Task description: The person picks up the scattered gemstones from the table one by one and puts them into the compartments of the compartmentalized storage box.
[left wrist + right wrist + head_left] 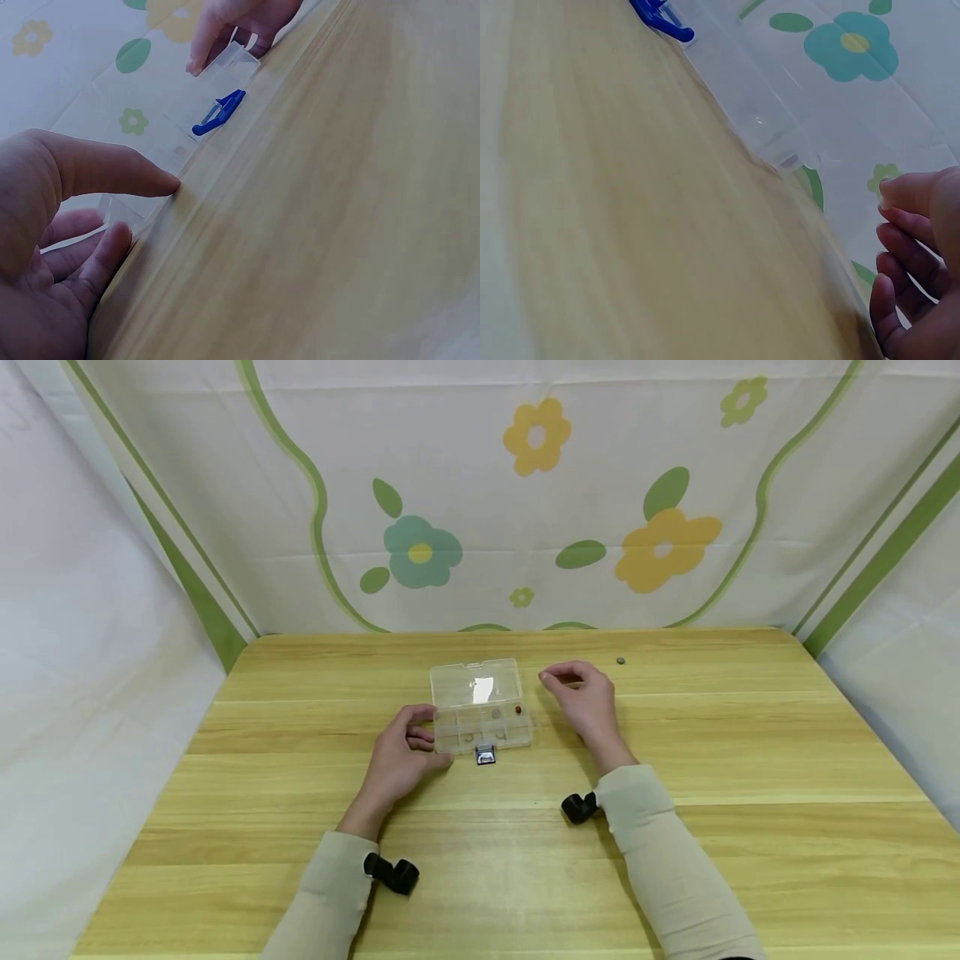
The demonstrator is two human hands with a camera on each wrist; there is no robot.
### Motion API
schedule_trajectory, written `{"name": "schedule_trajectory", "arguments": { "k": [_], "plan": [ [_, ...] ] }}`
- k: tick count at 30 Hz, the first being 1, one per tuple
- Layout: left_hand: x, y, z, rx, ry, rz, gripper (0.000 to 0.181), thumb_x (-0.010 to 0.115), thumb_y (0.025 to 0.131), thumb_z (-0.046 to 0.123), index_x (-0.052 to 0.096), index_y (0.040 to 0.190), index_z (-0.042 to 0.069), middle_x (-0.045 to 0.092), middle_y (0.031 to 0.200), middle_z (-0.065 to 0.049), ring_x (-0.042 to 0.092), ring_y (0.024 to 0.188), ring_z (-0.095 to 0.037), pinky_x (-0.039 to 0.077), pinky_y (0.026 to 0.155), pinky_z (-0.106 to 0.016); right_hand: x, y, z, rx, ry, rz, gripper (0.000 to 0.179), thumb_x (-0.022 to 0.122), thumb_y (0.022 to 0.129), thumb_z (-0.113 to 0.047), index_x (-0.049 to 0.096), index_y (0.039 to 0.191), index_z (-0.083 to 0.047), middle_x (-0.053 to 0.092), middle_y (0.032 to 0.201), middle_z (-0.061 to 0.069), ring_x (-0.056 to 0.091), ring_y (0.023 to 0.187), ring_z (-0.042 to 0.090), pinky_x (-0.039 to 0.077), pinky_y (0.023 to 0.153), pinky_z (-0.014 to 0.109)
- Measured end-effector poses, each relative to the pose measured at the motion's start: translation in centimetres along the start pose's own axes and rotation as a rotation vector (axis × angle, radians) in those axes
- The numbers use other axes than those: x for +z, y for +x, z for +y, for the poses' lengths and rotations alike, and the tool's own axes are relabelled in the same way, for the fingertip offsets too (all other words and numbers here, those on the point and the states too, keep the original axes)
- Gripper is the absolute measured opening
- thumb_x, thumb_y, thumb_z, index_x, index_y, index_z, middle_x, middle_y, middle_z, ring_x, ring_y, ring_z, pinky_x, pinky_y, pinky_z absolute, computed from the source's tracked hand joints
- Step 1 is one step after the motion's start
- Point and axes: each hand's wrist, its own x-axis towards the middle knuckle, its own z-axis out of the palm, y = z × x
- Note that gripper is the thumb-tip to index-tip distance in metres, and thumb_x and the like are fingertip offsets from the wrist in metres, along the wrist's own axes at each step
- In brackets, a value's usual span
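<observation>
A clear plastic compartment box (483, 727) stands on the table with its lid (453, 687) raised at the back. Its blue latch (219, 114) hangs at the front. In its compartments lie a reddish-brown bead (518, 710) and several pale small pieces, too faint to tell apart. My left hand (401, 754) holds the box's left end, thumb at the front edge, other fingers round the side. To the right of the box, my right hand (585, 697) is raised, thumb and index fingertips together. A tiny dark piece (886, 180) shows at these fingertips; its kind cannot be made out.
A small dark round piece (620, 661) lies on the wooden table (495, 877) near the back edge, beyond the right hand. A white flower-printed cloth (480, 485) hangs behind the table, with white cloth on both sides.
</observation>
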Motion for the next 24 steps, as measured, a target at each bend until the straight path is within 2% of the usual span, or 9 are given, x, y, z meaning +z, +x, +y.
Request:
{"name": "schedule_trajectory", "arguments": {
  "k": [11, 19, 24],
  "plan": [
    [0.0, 0.0, 0.0, -0.001, -0.003, -0.003, 0.073, 0.091, 0.079, 0.001, 0.061, 0.145, 0.012, 0.068, 0.116, -0.016, 0.066, 0.101, -0.026, 0.054, 0.091, -0.033, 0.7, -0.4, -0.6, -0.010, 0.002, -0.039, 0.023, 0.079, 0.100, -0.031, 0.080, 0.115, -0.013, 0.074, 0.119, 0.008, 0.065, 0.109, 0.024, 0.054, 0.088, 0.035],
    [0.0, 0.0, 0.1, -0.010, -0.010, -0.003, 0.073, 0.091, 0.079, 0.000, 0.061, 0.145, 0.012, 0.068, 0.116, -0.016, 0.066, 0.101, -0.026, 0.054, 0.091, -0.033, 1.3, -0.7, -0.9, 0.004, 0.021, -0.068, 0.024, 0.079, 0.100, -0.029, 0.078, 0.115, -0.011, 0.073, 0.120, 0.008, 0.064, 0.111, 0.024, 0.055, 0.093, 0.036],
    [0.0, -0.1, 0.1, -0.012, -0.012, -0.004, 0.073, 0.091, 0.079, 0.001, 0.061, 0.145, 0.012, 0.068, 0.115, -0.016, 0.066, 0.101, -0.026, 0.054, 0.091, -0.033, 1.6, -1.0, -1.2, 0.005, 0.026, -0.076, 0.024, 0.079, 0.099, -0.029, 0.079, 0.115, -0.011, 0.074, 0.119, 0.009, 0.064, 0.109, 0.024, 0.054, 0.087, 0.032]
  ]
}}
